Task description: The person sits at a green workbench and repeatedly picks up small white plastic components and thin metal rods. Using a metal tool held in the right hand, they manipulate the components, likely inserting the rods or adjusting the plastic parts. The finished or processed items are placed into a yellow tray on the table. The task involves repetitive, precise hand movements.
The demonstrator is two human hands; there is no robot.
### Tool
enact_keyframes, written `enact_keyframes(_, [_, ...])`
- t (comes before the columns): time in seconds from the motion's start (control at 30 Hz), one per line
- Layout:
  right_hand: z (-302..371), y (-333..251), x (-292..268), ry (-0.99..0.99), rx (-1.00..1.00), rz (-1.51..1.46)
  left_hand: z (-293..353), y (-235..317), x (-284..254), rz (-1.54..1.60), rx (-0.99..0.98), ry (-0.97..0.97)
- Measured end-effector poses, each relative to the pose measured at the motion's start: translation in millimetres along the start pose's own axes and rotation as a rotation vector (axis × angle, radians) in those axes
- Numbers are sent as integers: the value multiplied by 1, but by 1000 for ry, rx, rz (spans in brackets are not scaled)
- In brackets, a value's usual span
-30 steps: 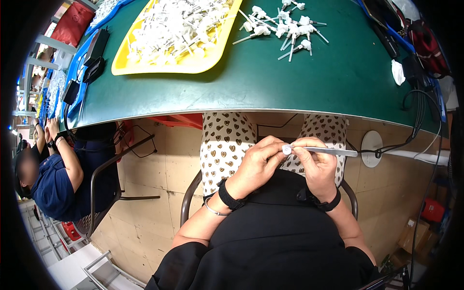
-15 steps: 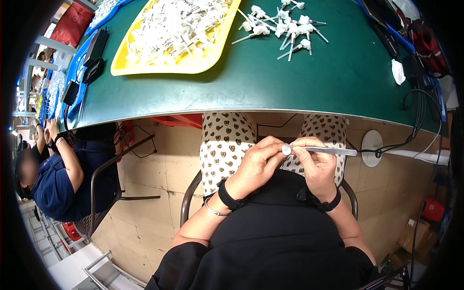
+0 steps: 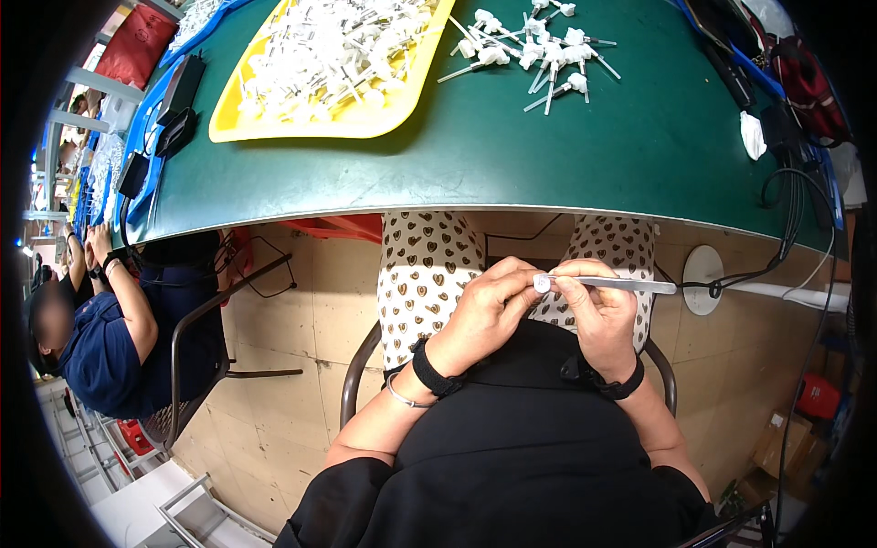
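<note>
Over my lap, my left hand [image 3: 491, 309] pinches a small white plastic part [image 3: 542, 284] between thumb and fingers. My right hand [image 3: 600, 315] grips a pair of metal tweezers [image 3: 639, 286], whose wide end sticks out to the right. The tweezers' tips meet the white part, though fingers partly cover the contact. Both hands are close together, just short of the table's front edge. On the table, a yellow tray [image 3: 315, 131] holds a heap of white plastic pieces with thin tubes. Several similar tubed pieces [image 3: 554, 57] lie loose to its right.
The green table [image 3: 512, 173] spans the view ahead of me. Black cables [image 3: 797, 219] hang at its right end, near a crumpled white item [image 3: 752, 136]. A black box [image 3: 181, 89] sits at the left. A co-worker [image 3: 110, 320] is seated at far left beside a chair.
</note>
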State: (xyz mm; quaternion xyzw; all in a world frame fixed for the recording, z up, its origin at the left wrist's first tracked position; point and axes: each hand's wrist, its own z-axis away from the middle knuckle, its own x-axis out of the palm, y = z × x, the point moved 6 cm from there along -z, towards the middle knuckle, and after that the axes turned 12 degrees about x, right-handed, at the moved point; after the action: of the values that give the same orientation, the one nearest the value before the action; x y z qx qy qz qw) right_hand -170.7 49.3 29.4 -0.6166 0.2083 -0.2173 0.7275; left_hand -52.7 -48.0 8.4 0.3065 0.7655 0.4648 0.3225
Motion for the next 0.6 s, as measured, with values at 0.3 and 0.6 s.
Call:
enact_keyframes(0.3, [-1, -9, 0, 9, -101, 156, 0, 1, 2, 2, 0, -33])
enact_keyframes(0.6, [2, -29, 8, 45, -268, 388, 1, 1, 3, -32, -9, -52])
